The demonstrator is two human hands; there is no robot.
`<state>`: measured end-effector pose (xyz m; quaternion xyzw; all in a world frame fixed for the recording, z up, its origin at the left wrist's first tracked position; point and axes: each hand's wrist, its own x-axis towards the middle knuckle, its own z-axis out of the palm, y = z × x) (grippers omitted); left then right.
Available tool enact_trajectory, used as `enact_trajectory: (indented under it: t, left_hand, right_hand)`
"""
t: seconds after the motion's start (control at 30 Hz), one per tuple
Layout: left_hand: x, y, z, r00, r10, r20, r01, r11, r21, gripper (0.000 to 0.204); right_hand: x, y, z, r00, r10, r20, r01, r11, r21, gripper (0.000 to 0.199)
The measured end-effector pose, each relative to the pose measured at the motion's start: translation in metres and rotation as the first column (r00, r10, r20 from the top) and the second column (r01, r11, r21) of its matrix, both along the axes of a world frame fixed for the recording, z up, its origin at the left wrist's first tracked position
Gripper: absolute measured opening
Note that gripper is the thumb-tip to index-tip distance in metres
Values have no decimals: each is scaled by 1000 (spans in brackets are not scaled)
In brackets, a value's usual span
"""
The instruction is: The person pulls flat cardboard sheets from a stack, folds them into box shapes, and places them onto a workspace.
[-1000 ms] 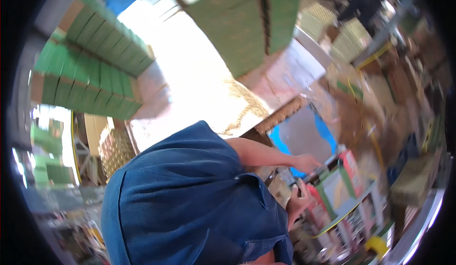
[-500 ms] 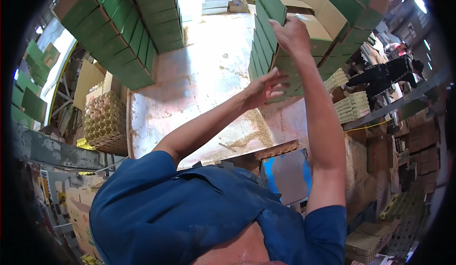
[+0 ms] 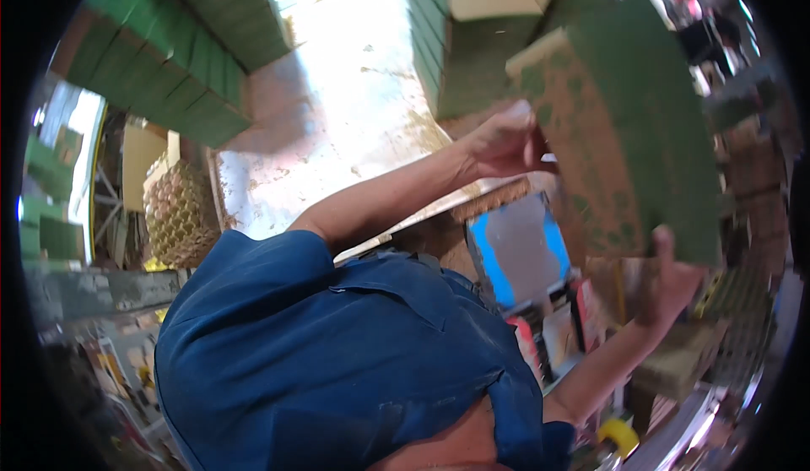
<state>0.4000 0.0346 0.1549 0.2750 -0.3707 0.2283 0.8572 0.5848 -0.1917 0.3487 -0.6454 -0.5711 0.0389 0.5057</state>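
Note:
Both my hands hold a green cardboard box (image 3: 629, 125) with a brown, speckled side; it is blurred and tilted, close to the camera at the upper right. My left hand (image 3: 502, 143) grips its near left edge. My right hand (image 3: 675, 278) presses up against its lower edge, thumb raised. My blue shirt (image 3: 337, 353) fills the lower middle of the view. Behind the box stands a stack of similar green boxes (image 3: 460, 45).
A second row of stacked green boxes (image 3: 169, 53) runs along the upper left. Between the stacks lies a pale, stained floor surface (image 3: 337, 108). A pile of brown egg trays (image 3: 177, 213) stands at the left. A blue-edged grey panel (image 3: 516, 251) and cluttered goods lie at the lower right.
Earlier both hands reached up to the green stack. Now a box has come off it and sits much nearer the camera, between my hands; my right hand has dropped under it.

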Motion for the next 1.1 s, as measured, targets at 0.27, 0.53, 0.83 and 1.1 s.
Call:
enact_trajectory:
  t: [0.27,0.53,0.83,1.1]
  left_hand:
    - [61,-107,-206,699,-379,-607,-179,728,-661,59]
    - [12,-118,-223,39,930,-365,-21,365,931,58]
    - [73,-89,-218,-248,931,-267,186,317,930,72]
    - [68,-73,-240,-70,987,-142,187,153,970,97]
  right_hand:
    - [39,-70,-266,927,-147,-345,-10,910,-415,44]
    - [33,-135,-405,999,-27,-40,3,861,-509,31]
    - [136,-3,-345,915,-389,104,400,853,-336,51]
    - [5,66,-387,927,94,362,283,457,-843,106]
